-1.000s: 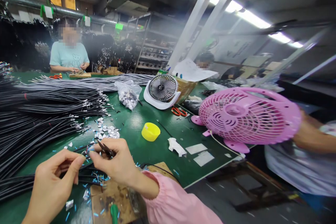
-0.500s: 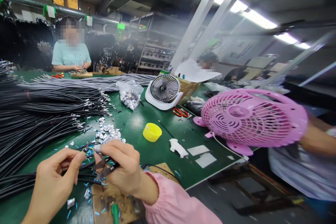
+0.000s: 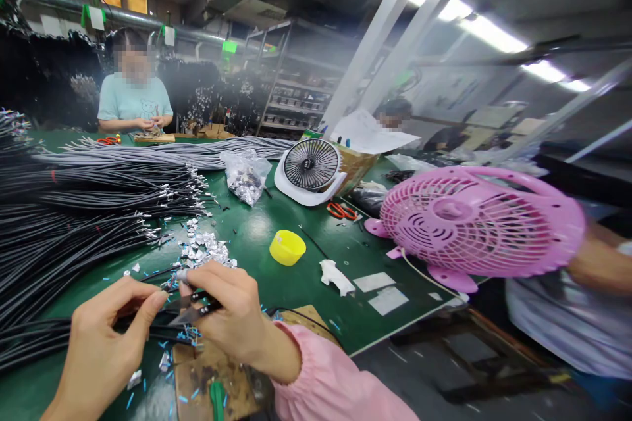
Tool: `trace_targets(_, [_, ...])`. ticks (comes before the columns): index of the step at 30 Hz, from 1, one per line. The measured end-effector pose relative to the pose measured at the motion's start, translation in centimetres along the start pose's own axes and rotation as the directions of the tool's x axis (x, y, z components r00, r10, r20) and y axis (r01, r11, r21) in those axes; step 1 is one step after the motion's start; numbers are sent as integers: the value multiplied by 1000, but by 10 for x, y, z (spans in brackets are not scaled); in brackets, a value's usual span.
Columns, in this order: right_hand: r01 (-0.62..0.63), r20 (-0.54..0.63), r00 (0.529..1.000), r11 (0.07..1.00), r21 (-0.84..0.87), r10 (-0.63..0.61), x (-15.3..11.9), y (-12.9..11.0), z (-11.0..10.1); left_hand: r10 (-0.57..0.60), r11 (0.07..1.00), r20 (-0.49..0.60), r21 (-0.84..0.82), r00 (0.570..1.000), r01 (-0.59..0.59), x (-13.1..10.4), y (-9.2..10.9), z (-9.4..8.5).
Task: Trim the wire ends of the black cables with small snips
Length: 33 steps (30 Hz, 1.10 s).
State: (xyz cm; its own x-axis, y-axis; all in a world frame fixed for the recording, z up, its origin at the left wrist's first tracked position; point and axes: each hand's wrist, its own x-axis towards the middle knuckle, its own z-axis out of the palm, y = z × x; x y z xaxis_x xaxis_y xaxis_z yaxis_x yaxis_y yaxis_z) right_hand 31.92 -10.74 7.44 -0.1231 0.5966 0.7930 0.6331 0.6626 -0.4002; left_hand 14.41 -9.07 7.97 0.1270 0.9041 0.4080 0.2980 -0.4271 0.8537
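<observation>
My left hand (image 3: 111, 335) is closed in a pinch at the lower left; what lies between thumb and forefinger is too small to make out. Close on its right, my right hand (image 3: 230, 312) is wrapped round small dark snips (image 3: 195, 309), blades pointing left toward the left fingertips. A grey cover sits on a right fingertip. Beneath the hands run black cables (image 3: 39, 335), with blue bits scattered around. Just beyond lies a pile of silvery foil pieces (image 3: 205, 247). A stained wooden board (image 3: 197, 375) with a green-handled tool (image 3: 216, 398) is below the right hand.
Black cable bundles (image 3: 74, 210) cover the left of the green table (image 3: 276, 289). Ahead are a yellow cup (image 3: 287, 247), a plastic bag (image 3: 245, 177), a white fan (image 3: 311, 168) and orange scissors (image 3: 342, 210). A pink fan (image 3: 474, 223) stands right. A person (image 3: 134, 102) sits across.
The left fingertips have shifted slightly right, nearer the snips. Coloured wire ends seen between the hands before are no longer clearly visible there. The right hand has barely moved.
</observation>
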Motion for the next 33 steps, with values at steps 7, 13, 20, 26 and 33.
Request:
trace_targets(7, [-845, 557, 524, 310, 436, 644, 24, -3, -9, 293, 951, 28, 94, 956, -295, 14, -1, -7])
trace_targets(13, [-877, 662, 457, 173, 449, 594, 29, -2, -12, 300, 947, 94, 95, 949, -308, 18, 11, -9])
trace_targets(20, [-566, 254, 824, 716, 409, 506, 15, -4, 0, 214, 972, 65, 87, 975, -220, 16, 5, -10])
trace_targets(26, [-77, -160, 984, 997, 9, 78, 5, -6, -3, 29, 998, 8, 52, 1000, -30, 6, 2, -7])
trace_targets(33, [-31, 85, 995, 978, -205, 49, 4, -9, -4, -58, 998, -2, 30, 998, 58, -3, 7, -2])
